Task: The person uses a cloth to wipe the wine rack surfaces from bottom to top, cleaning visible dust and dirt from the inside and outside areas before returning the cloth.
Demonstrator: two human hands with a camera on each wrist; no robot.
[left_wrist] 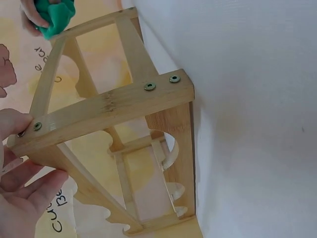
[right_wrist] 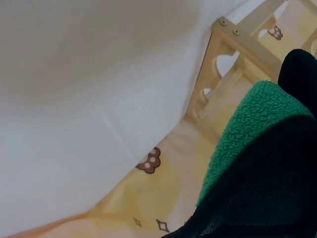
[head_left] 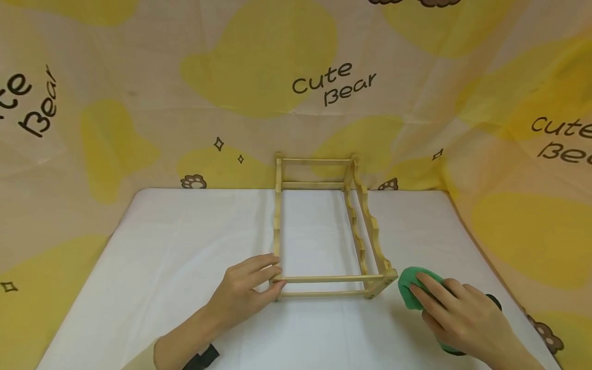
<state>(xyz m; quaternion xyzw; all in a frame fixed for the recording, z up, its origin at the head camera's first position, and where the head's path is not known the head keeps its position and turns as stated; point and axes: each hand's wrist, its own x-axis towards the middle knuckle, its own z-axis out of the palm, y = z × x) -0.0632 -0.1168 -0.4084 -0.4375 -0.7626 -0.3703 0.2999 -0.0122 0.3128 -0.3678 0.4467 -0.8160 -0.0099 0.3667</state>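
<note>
A pale wooden rack (head_left: 324, 279) with scalloped side rails and screwed corners stands on the white table. My left hand (head_left: 245, 288) grips its near left corner, thumb on the near side and fingers over the rail. In the left wrist view the thumb and fingertips pinch the end of a bar (left_wrist: 104, 106) close to its screws. My right hand (head_left: 472, 316) holds a bunched green cloth (head_left: 409, 288) just right of the rack's near right corner. The fuzzy cloth (right_wrist: 257, 119) also shows in the right wrist view, partly covered by a dark shape.
The white tabletop (head_left: 199, 226) spreads around the rack. Behind and on both sides hangs a yellow-and-cream fabric (head_left: 259, 56) printed with "cute Bear" and paw prints. The rack's far end stands close to the back fabric.
</note>
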